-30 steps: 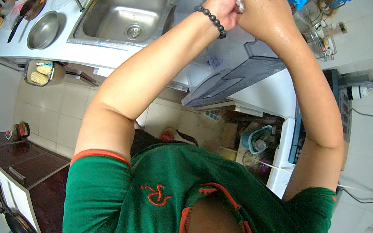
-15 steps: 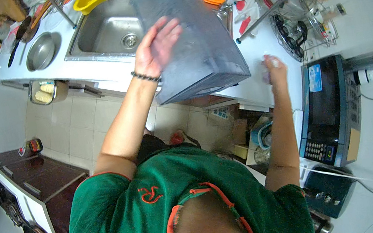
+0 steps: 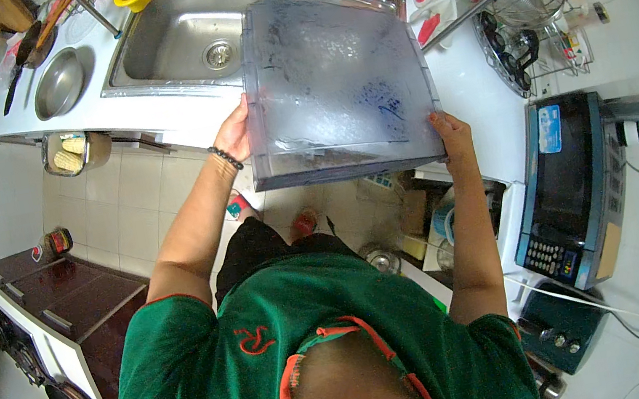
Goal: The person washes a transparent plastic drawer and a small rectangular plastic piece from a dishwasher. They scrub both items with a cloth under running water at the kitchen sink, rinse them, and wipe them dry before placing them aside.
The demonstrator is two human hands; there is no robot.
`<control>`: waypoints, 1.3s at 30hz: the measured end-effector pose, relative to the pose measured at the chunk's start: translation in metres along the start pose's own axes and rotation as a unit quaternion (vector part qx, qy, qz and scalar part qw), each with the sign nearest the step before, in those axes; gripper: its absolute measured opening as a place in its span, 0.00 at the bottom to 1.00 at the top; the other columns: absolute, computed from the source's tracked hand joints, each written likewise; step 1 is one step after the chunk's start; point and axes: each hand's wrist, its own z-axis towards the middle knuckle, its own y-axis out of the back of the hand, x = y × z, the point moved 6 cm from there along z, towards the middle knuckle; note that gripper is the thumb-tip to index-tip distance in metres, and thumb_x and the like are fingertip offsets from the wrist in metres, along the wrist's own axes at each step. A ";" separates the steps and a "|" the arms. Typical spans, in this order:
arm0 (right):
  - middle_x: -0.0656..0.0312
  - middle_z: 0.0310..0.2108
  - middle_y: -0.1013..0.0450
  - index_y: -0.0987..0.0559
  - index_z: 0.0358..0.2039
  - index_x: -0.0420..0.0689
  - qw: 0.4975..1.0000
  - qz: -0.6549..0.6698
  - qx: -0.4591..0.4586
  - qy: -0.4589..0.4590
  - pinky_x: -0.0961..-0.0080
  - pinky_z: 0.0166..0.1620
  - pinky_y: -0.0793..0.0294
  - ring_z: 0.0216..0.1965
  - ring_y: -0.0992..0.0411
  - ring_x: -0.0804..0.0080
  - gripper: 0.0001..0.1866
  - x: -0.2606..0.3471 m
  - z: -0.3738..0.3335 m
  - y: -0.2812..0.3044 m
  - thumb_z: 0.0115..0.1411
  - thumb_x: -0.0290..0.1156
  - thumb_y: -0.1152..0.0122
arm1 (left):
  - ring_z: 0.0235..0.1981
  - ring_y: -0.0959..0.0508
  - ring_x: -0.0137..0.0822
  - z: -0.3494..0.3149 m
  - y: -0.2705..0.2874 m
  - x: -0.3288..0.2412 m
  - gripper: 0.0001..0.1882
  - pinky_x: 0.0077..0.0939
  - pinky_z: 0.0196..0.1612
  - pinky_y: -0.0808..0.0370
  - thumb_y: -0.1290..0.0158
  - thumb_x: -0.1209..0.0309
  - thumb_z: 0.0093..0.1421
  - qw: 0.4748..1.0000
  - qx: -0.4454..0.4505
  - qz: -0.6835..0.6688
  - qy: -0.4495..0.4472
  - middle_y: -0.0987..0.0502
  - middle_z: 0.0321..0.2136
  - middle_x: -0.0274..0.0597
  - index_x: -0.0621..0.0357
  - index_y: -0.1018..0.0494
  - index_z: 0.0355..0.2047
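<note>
sink partly behind grey tray

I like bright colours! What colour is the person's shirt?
Green shirt with orange-red trim at the sleeve and neck, seen in the head view.

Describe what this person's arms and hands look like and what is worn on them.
Both forearms are bare, with short green sleeves trimmed in orange at the cuff. The left hand has a dark beaded bracelet at the wrist. The right hand shows no ring, watch or glove.
</note>
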 end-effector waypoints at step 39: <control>0.61 0.43 0.30 0.30 0.48 0.37 0.926 0.014 0.267 0.268 0.84 0.44 0.34 0.40 0.32 0.79 0.19 0.189 -0.015 -0.172 0.54 0.19 0.51 | 0.48 0.32 0.34 0.040 -0.125 -0.074 0.30 0.27 0.50 0.35 0.41 0.61 0.50 0.755 -0.033 0.583 -0.298 0.33 0.47 0.44 0.61 0.37 0.51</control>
